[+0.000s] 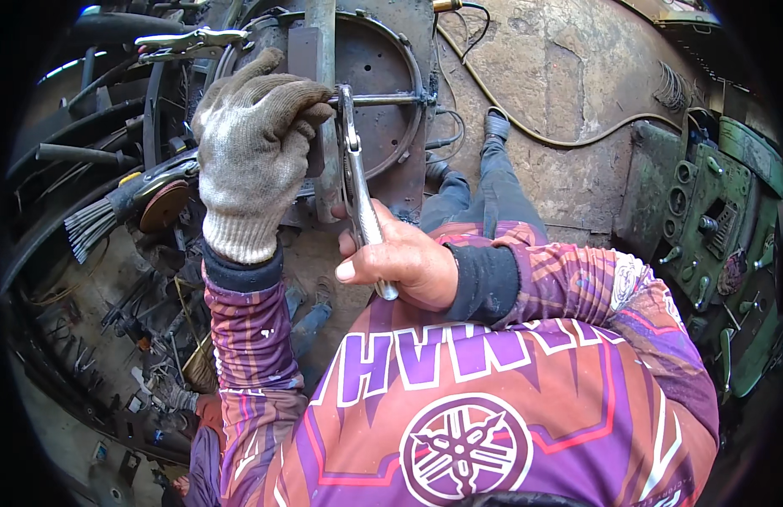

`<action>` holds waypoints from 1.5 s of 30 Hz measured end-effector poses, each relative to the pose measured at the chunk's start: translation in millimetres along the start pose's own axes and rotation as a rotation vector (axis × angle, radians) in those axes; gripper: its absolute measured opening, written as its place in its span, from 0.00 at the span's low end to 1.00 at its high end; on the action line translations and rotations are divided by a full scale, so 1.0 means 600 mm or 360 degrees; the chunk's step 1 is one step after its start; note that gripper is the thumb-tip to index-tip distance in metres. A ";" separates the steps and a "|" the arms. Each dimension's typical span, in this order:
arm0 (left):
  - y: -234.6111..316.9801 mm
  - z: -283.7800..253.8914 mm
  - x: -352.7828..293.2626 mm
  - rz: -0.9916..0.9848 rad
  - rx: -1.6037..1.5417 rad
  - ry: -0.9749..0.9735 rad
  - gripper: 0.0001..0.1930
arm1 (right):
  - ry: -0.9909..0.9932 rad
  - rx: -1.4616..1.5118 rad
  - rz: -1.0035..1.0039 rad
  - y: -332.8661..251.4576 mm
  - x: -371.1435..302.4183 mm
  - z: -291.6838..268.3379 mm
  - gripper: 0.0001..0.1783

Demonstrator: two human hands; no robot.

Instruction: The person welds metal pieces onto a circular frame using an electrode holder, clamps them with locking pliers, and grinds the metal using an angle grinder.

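My right hand (408, 262), bare, is wrapped around the handles of metal locking pliers (362, 186). The jaws of the pliers point away from me and meet a thin metal rod (387, 99) lying crosswise. My left hand (256, 152) wears a grey-white knit glove. Its fingers curl together close to the jaws, by the rod's left end; what they pinch is hidden. Under both hands runs a long flat metal bar (326, 51), across a dark round plate with a raised ring (400, 51).
Another pair of locking pliers (197, 39) sits beyond my left hand. A wire brush (100, 221) and a brown disc (165, 207) are at left. A hose (569, 142) crosses the floor. A green machine (712, 228) stands right. Part of another person (207, 456) shows lower left.
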State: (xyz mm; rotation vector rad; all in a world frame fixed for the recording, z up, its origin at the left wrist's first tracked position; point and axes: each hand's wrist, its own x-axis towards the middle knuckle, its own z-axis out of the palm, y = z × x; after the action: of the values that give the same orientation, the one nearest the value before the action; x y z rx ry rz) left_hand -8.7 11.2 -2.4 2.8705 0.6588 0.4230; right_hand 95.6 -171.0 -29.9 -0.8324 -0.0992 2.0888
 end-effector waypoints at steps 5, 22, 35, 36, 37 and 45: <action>0.009 -0.007 0.009 -0.0102 -0.0107 -0.0126 0.11 | 0.0002 -0.0084 0.0007 -0.001 0.005 -0.002 0.41; 0.019 -0.014 0.015 -0.0230 -0.0038 -0.0156 0.10 | -0.0051 -0.0034 -0.0036 0.007 0.012 -0.001 0.42; 0.014 -0.017 0.014 -0.0163 -0.0004 -0.0214 0.13 | -0.0050 0.0047 0.0033 0.012 0.015 -0.009 0.43; 0.015 -0.018 0.016 -0.0149 0.0013 -0.0230 0.12 | -0.0052 -0.0006 0.0021 0.013 0.016 -0.012 0.43; 0.015 -0.018 0.017 -0.0133 0.0030 -0.0246 0.11 | -0.0054 -0.0059 0.0008 0.013 0.017 -0.014 0.44; 0.012 -0.010 0.013 -0.0065 -0.0006 -0.0167 0.11 | -0.0083 -0.0056 0.0003 0.012 0.018 -0.010 0.43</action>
State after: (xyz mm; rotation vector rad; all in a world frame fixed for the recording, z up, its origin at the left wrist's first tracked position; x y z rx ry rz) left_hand -1.0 8.9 7.0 2.8471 0.6959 0.2656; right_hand 89.8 -168.6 -42.4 -0.7996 -0.1639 2.1166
